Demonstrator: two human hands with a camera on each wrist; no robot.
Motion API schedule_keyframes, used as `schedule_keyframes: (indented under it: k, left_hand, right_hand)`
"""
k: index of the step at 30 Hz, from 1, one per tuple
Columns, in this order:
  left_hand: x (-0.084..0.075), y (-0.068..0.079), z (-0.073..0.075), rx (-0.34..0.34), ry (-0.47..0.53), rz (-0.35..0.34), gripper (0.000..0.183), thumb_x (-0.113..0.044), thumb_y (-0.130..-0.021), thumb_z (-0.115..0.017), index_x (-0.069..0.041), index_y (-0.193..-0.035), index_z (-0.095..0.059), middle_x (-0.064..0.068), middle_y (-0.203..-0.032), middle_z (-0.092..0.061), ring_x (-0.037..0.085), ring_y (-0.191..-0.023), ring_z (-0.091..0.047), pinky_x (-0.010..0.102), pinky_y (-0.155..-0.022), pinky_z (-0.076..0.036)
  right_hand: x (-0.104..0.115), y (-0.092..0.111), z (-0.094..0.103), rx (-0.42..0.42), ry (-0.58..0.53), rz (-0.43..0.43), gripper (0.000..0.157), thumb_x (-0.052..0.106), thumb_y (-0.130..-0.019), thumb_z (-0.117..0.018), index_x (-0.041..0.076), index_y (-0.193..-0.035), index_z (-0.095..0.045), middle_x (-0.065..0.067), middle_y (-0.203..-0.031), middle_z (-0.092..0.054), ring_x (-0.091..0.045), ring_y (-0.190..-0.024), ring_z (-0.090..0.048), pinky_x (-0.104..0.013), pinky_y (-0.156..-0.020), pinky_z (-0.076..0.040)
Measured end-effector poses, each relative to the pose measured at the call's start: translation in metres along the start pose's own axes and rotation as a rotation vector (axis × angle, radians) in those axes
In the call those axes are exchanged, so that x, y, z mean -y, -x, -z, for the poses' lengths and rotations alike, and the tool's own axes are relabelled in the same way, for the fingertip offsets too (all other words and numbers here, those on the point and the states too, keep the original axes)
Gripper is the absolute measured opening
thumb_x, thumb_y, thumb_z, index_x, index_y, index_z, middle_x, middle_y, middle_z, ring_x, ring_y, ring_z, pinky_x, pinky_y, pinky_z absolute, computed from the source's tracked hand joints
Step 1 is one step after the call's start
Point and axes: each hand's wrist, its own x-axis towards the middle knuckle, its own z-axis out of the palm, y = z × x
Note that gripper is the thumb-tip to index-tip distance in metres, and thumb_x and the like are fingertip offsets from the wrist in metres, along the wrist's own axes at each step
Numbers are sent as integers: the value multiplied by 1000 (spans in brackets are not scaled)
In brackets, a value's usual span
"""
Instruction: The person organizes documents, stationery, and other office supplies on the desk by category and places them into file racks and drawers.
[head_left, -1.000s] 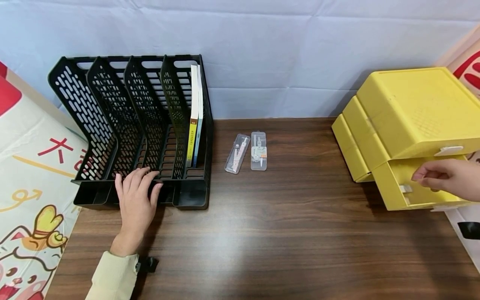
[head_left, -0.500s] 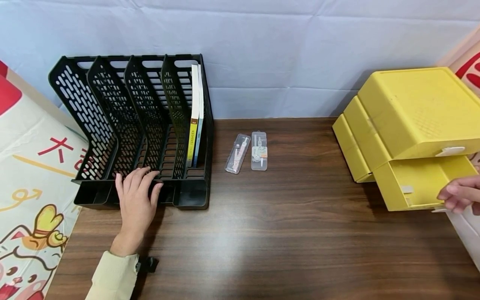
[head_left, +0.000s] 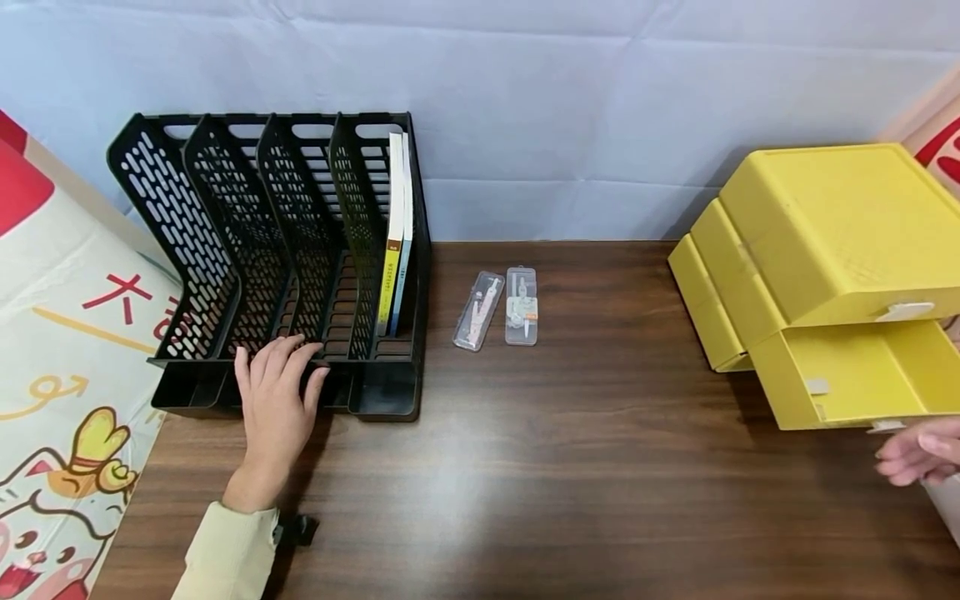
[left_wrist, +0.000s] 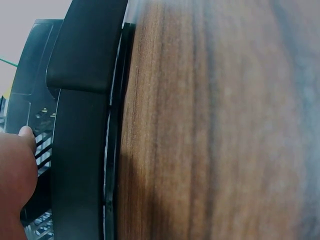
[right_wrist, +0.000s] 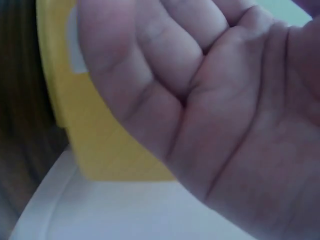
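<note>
My left hand (head_left: 277, 400) rests over the front edge of a black file rack (head_left: 161, 225), fingers spread on the ledge and thumb to the side. In the left wrist view the thumb (left_wrist: 22, 150) lies by the rack's black front wall (left_wrist: 77, 165). My right hand (head_left: 922, 452) is in the air just in front of the pulled-out yellow drawer (head_left: 862, 371), fingers loosely bent, holding nothing. In the right wrist view its palm (right_wrist: 225, 120) hides much of the yellow drawer front (right_wrist: 120, 155). The drawer's visible interior holds no loose objects.
Two thin books (head_left: 393, 250) stand in the rack's rightmost compartment. Two clear plastic cases (head_left: 477, 311) with compasses inside lie on the brown wooden table (head_left: 570, 467). The yellow drawer stack (head_left: 862, 217) stands at the right, against the white cloth backdrop (head_left: 540, 117).
My right hand has drawn back out of the yellow drawer, moving right and toward me, and its fingers have loosened. The left hand keeps its place on the rack. The head view shifted slightly.
</note>
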Motion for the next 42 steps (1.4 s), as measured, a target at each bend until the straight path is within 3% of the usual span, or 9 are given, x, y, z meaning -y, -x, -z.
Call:
schedule_keyframes:
  k: [2, 5, 11, 14, 18, 22, 27, 35, 42]
  left_hand:
    - [0, 0, 0, -1, 2, -1, 31, -24, -96, -67, -6, -122, -67, 19, -132, -60, 43, -129, -47, 67, -116, -10]
    - [0, 0, -1, -3, -1, -8, 32, -26, -98, -65, -6, -122, -67, 20, -132, -60, 43, -130, -47, 68, -115, -11]
    - [-1, -1, -2, -11, 1, -17, 31, -26, -98, -65, -6, -122, -67, 19, -131, -61, 44, -128, -49, 69, -115, -12]
    - [0, -1, -3, -6, -2, -20, 31, -27, -98, -64, -6, -122, -67, 19, -131, -61, 43, -129, -48, 69, -115, -11]
    - [1, -1, -4, -4, -2, -20, 32, -28, -99, -63, -6, -122, -67, 19, -132, -61, 42, -130, -47, 68, -116, -11]
    - [1, -2, -4, -15, -2, -20, 32, -28, -99, -64, -6, -122, -67, 19, -131, -61, 42, -129, -47, 68, -116, -11]
    - [-1, -3, -4, -31, 10, -23, 31, -25, -97, -66, -6, -121, -67, 19, -130, -61, 42, -129, -48, 68, -115, -12]
    - [-1, -1, -2, -37, 7, -19, 32, -26, -97, -65, -5, -121, -68, 19, -130, -62, 43, -128, -49, 69, -115, -12]
    - [0, 0, -1, -26, 3, -14, 32, -27, -98, -64, -5, -121, -67, 19, -130, -61, 42, -129, -48, 68, -115, -12]
  right_hand:
    - [-12, 5, -1, -20, 49, 44, 83, -21, -96, -6, 23, -146, -56, 0, -134, -66, -9, -116, -67, -21, -80, -55]
    - [-25, 12, 1, 1, 6, 24, 84, -21, -96, -4, 22, -149, -52, -4, -138, -64, -13, -120, -65, -23, -85, -55]
    - [-35, 18, 4, 26, -167, -80, 82, -10, -101, 5, 24, -150, -50, -6, -143, -60, -17, -127, -61, -26, -96, -51]
    - [-36, 17, 3, 21, -235, -97, 81, -3, -102, 9, 23, -150, -51, -6, -145, -59, -17, -129, -60, -26, -98, -50]
    - [-35, 11, 3, 88, -367, -92, 80, 6, -102, 14, 18, -153, -46, -9, -150, -53, -19, -135, -54, -29, -104, -47]
    - [-32, 7, 6, 95, -449, -155, 80, 20, -104, 16, 21, -151, -49, -5, -150, -54, -16, -136, -53, -29, -105, -45]
    - [-30, 6, 10, 92, -468, -211, 74, 32, -107, 9, 28, -148, -52, -1, -149, -55, -13, -136, -53, -27, -106, -44]
    - [-29, 2, 12, 109, -464, -198, 73, 32, -107, 9, 28, -151, -49, -1, -151, -53, -13, -137, -51, -27, -107, -44]
    - [-24, 0, 9, 46, -450, -241, 74, 29, -108, 9, 31, -147, -54, 3, -145, -58, -10, -131, -56, -21, -104, -43]
